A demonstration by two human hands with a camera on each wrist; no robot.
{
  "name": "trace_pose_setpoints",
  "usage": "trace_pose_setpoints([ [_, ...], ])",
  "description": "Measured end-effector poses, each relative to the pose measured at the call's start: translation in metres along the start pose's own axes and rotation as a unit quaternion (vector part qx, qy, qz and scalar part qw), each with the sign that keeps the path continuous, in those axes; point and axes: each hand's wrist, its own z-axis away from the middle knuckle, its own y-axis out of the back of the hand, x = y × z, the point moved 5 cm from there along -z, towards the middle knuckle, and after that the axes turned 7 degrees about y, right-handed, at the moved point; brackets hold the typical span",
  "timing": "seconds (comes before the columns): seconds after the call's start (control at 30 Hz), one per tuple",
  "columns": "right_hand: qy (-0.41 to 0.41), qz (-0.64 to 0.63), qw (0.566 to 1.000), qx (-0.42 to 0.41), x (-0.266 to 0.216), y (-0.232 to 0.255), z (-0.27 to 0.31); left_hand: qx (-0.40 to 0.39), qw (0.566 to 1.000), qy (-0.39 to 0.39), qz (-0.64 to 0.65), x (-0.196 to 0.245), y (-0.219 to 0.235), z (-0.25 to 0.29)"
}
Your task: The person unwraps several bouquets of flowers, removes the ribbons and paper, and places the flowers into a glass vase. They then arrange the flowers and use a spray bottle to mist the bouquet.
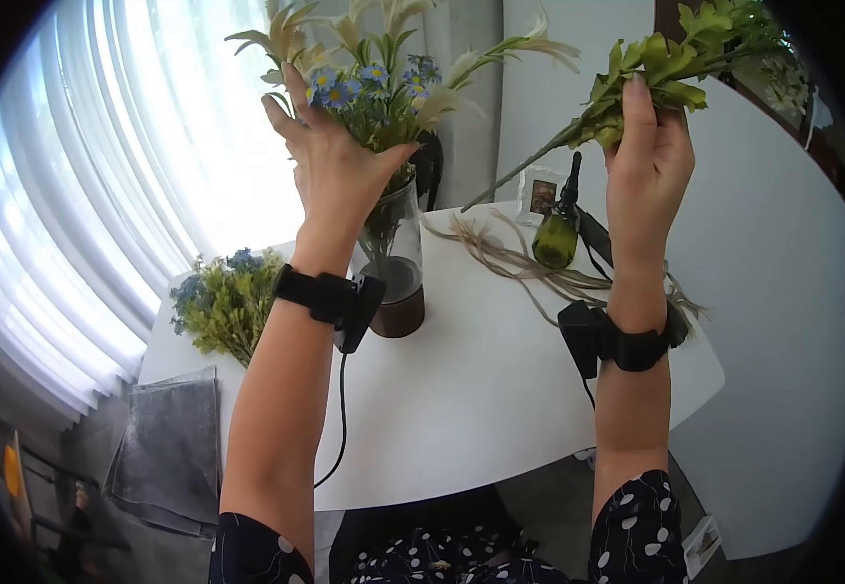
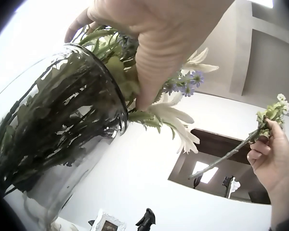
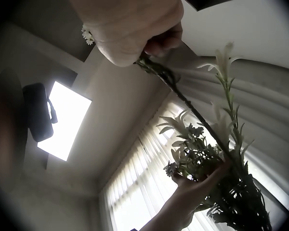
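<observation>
A clear glass vase [image 1: 401, 229] with a dark lower part holds a bunch of artificial flowers, with cream lilies [image 1: 461, 97] and small blue flowers [image 1: 333, 90]. My left hand [image 1: 330, 161] reaches round the near side of the bunch above the rim, fingers and thumb spread against the leaves. In the left wrist view the thumb lies by the vase's mouth and the stems crowd inside the glass. My right hand [image 1: 648, 165] grips a leafy artificial flower stem [image 1: 671, 68] up in the air. Its bare end slants down left toward the vase, and small white blossoms [image 2: 281, 102] top it.
On the white table [image 1: 500, 399] lie a blue-green flower bunch [image 1: 228, 307] at left, grey placemats [image 1: 169, 438] over the edge, and long dried stems [image 1: 510, 258] at right. A green bottle [image 1: 556, 238] and a small picture frame [image 1: 539, 195] stand behind. Curtains [image 1: 130, 195] hang left.
</observation>
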Motion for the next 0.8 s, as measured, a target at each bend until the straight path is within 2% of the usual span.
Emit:
trace_pose_setpoints([
  [0.1, 0.023, 0.043, 0.999, -0.017, -0.003, -0.01, -0.012, -0.009, 0.997, 0.056, 0.049, -0.013, -0.005, -0.006],
  [0.17, -0.026, -0.038, 0.999, 0.025, -0.003, -0.021, -0.014, -0.016, 0.995, 0.08, 0.058, -0.022, -0.007, -0.01],
  [0.3, 0.021, -0.054, 0.996, -0.063, 0.011, -0.052, -0.015, -0.024, 0.995, 0.086, 0.051, -0.036, -0.008, -0.014],
  [0.33, 0.027, -0.033, 0.996, -0.074, 0.015, -0.061, -0.015, -0.031, 0.994, 0.088, 0.054, -0.037, -0.009, -0.014],
  [0.37, 0.024, 0.003, 0.993, -0.119, -0.001, -0.071, -0.014, -0.035, 0.994, 0.091, 0.055, -0.037, -0.012, -0.012],
  [0.57, 0.051, 0.032, 0.979, -0.197, 0.024, -0.113, 0.005, -0.039, 0.993, 0.082, 0.074, -0.043, -0.012, -0.015],
  [0.6, 0.051, 0.079, 0.967, -0.236, 0.028, -0.119, 0.01, -0.041, 0.993, 0.083, 0.077, -0.043, -0.013, -0.015],
  [0.63, 0.05, 0.126, 0.952, -0.274, 0.032, -0.124, 0.017, -0.041, 0.993, 0.083, 0.076, -0.044, -0.013, -0.015],
  [0.67, -0.013, 0.116, 0.945, -0.306, 0.04, -0.127, 0.024, -0.035, 0.993, 0.072, 0.083, -0.043, -0.013, -0.016],
  [0.73, -0.021, 0.129, 0.936, -0.326, 0.052, -0.13, 0.039, -0.029, 0.993, 0.063, 0.09, -0.043, -0.012, -0.015],
  [0.8, -0.031, 0.142, 0.927, -0.347, 0.06, -0.131, 0.052, -0.068, 0.985, 0.118, 0.108, -0.044, -0.011, -0.015],
])
